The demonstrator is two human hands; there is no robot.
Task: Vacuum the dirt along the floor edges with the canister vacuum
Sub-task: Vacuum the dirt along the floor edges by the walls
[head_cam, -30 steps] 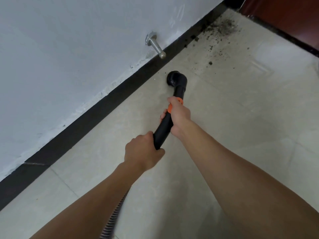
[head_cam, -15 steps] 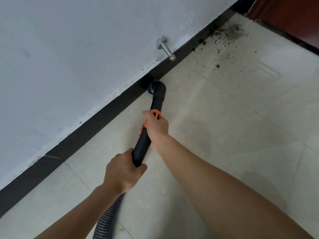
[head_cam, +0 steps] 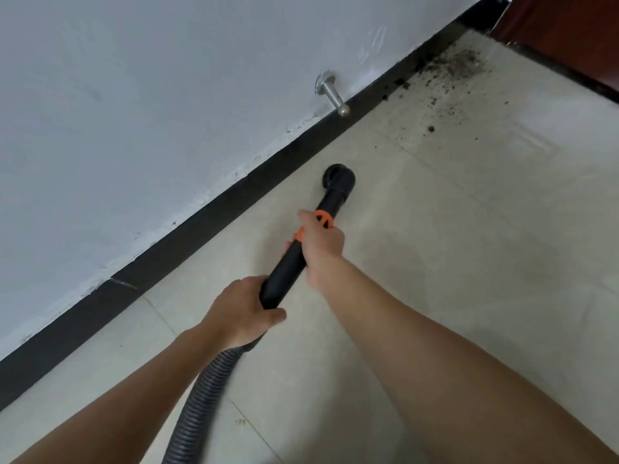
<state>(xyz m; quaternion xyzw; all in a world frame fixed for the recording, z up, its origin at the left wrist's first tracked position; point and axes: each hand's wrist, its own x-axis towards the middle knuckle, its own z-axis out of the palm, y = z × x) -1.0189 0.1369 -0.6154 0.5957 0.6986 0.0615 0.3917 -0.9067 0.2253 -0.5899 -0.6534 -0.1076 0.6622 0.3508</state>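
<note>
A black vacuum wand [head_cam: 288, 266] with an orange collar [head_cam: 323, 220] points away from me across the pale floor tiles. Its round black nozzle [head_cam: 339, 179] rests on the tile a short way out from the black baseboard [head_cam: 201, 226]. My right hand [head_cam: 321, 244] grips the wand just behind the collar. My left hand [head_cam: 239, 311] grips the wand's rear end, where the ribbed grey hose [head_cam: 201, 406] joins. Dark dirt [head_cam: 455, 67] lies scattered in the far corner along the baseboard, well beyond the nozzle.
A metal door stop [head_cam: 331, 93] sticks out of the white wall [head_cam: 134, 95] just above the baseboard, beyond the nozzle. A dark red door [head_cam: 569, 31] with a black threshold closes the far right corner. A small speck [head_cam: 240, 421] lies on the near tile.
The nozzle has pulled back from the baseboard, where it touched half a second ago, out onto the tile to the right. Both hands moved with the wand.
</note>
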